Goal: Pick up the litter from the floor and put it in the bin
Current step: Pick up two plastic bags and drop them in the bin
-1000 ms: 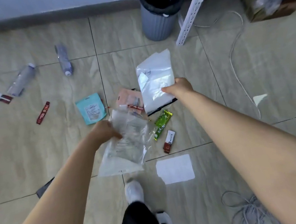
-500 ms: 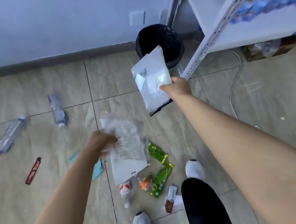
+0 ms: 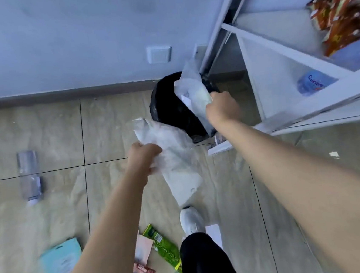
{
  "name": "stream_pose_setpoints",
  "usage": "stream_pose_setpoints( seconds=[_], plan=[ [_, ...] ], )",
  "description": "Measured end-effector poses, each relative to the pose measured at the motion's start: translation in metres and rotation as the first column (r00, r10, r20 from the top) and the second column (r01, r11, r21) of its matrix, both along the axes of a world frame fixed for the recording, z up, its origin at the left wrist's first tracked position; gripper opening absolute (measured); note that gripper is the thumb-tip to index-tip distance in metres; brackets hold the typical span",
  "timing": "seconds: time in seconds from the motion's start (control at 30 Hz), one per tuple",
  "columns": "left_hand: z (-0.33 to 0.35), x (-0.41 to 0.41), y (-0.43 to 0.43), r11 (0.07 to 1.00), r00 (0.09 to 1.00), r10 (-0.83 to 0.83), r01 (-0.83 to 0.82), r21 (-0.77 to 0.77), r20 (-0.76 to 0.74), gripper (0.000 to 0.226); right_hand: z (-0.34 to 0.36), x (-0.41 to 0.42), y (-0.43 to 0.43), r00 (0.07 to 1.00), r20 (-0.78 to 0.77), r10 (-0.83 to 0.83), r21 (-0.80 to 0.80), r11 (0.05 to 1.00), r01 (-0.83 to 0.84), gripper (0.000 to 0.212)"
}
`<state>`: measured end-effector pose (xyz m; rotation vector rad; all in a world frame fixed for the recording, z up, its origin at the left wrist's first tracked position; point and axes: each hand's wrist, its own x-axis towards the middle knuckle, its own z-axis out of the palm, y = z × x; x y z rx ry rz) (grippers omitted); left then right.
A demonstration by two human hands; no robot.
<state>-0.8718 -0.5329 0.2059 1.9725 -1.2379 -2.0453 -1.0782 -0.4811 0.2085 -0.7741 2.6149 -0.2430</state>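
The bin (image 3: 169, 110) with its black liner stands against the wall beside a white shelf unit. My right hand (image 3: 222, 108) grips a white plastic bag (image 3: 193, 90) directly over the bin's mouth. My left hand (image 3: 145, 157) holds a clear crumpled plastic bag (image 3: 174, 159) just in front of the bin's near rim; it hangs down toward my shoe. More litter lies on the tiled floor: a plastic bottle (image 3: 29, 174) at the left, a light blue packet (image 3: 59, 264), green wrappers (image 3: 164, 247) and a red sachet (image 3: 144, 271) near my feet.
The white metal shelf unit (image 3: 303, 92) stands right of the bin, holding a water bottle (image 3: 313, 82) and orange snack packs (image 3: 344, 14). The wall and dark skirting run behind. My white shoe (image 3: 191, 220) and dark trouser leg are at the bottom centre.
I have stepped closer to the bin. My right hand has carried the white bag from in front of the bin to over its opening, and my left hand has followed with the clear bag.
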Motion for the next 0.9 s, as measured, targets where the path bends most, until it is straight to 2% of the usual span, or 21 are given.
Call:
stream_pose_setpoints(
  seconds=[0.1, 0.17, 0.3, 0.37, 0.43, 0.5, 0.57, 0.63, 0.7, 0.77, 0.9],
  plan=[
    [-0.008, -0.051, -0.025, 0.999, 0.999, 0.009, -0.008, -0.054, 0.03, 0.018, -0.011, -0.033, -0.015, 0.994, -0.027, 0.102, 0.056, 0.993, -0.1, 0.011],
    [-0.015, -0.081, -0.037, 0.998, 0.996, -0.029, 0.034, -0.061, 0.085, 0.023, -0.018, -0.049, -0.022, 0.988, -0.038, 0.149, 0.038, 0.988, -0.148, 0.021],
    [-0.026, -0.129, -0.048, 0.996, 0.996, -0.035, 0.027, 0.083, 0.087, 0.051, -0.032, -0.066, -0.034, 0.987, -0.045, 0.153, 0.025, 0.988, -0.152, 0.035],
    [-0.029, -0.138, -0.049, 0.994, 0.993, -0.049, 0.037, 0.103, 0.112, 0.058, -0.037, -0.069, -0.037, 0.986, -0.025, 0.165, 0.072, 0.984, -0.163, 0.04],
    [-0.032, -0.138, -0.047, 0.985, 0.967, -0.172, 0.165, 0.054, 0.187, 0.057, -0.041, -0.069, -0.036, 0.983, 0.032, 0.181, 0.134, 0.974, -0.184, 0.045],
    [-0.034, -0.129, -0.042, 0.932, 0.902, -0.343, 0.362, -0.028, 0.262, 0.056, -0.042, -0.069, -0.036, 0.979, 0.095, 0.181, 0.177, 0.965, -0.195, 0.047],
    [-0.032, -0.113, -0.033, 0.858, 0.843, -0.48, 0.508, -0.071, 0.242, 0.058, -0.039, -0.066, -0.037, 0.978, 0.121, 0.169, 0.194, 0.962, -0.19, 0.048],
    [-0.026, -0.092, -0.022, 0.797, 0.794, -0.575, 0.598, -0.086, 0.196, 0.074, -0.031, -0.059, -0.037, 0.98, 0.131, 0.15, 0.19, 0.966, -0.174, 0.049],
    [-0.021, -0.072, -0.01, 0.769, 0.776, -0.619, 0.63, -0.108, 0.122, 0.088, -0.02, -0.049, -0.038, 0.983, 0.118, 0.14, 0.172, 0.972, -0.159, 0.049],
    [-0.011, -0.056, -0.001, 0.755, 0.769, -0.638, 0.634, -0.165, 0.038, 0.094, -0.003, -0.036, -0.037, 0.985, 0.097, 0.139, 0.159, 0.975, -0.154, 0.051],
    [0.014, -0.025, 0.017, 0.675, 0.722, -0.69, 0.664, -0.322, 0.043, 0.087, 0.03, 0.002, -0.025, 0.99, 0.07, 0.123, 0.156, 0.979, -0.133, 0.056]
  ],
)
